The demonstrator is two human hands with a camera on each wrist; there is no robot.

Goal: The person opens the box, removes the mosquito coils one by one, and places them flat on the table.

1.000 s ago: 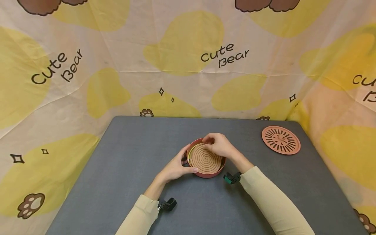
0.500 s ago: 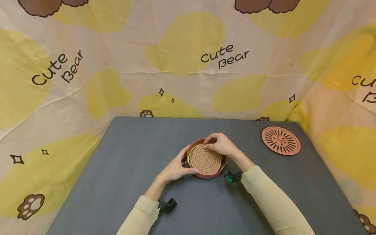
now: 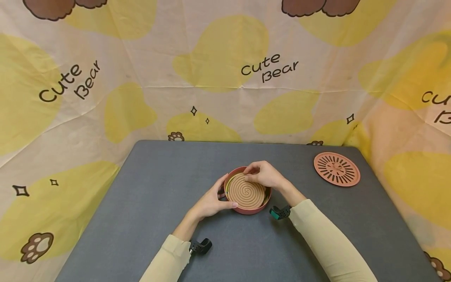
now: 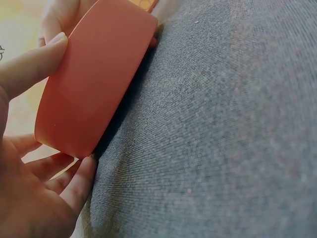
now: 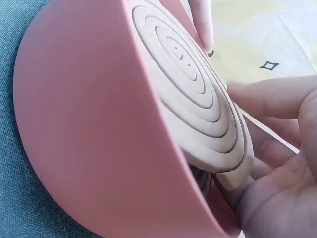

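A round, reddish-pink tin (image 3: 248, 211) stands on the table, its top uncovered. Inside it lies a tan mosquito coil (image 3: 246, 192), a flat spiral. My left hand (image 3: 210, 201) grips the tin's left side, thumb at the near rim and fingers round the far side. With thumb and fingers, my right hand (image 3: 266, 175) pinches the coil's far right edge. In the right wrist view the coil (image 5: 210, 126) sits tilted in the tin, with darker curved layers partly showing beneath it. The right fingertips are partly hidden behind the coil's edge.
A slotted, coral-pink round lid (image 3: 337, 169) lies flat at the table's far right corner. Grey cloth covers the table (image 3: 169, 172). A printed fabric curtain (image 3: 218, 58) stands behind it and along both sides.
The coil has shifted very slightly left, and the gap by the tin's right wall looks a little wider. Both hands stay in nearly the same places.
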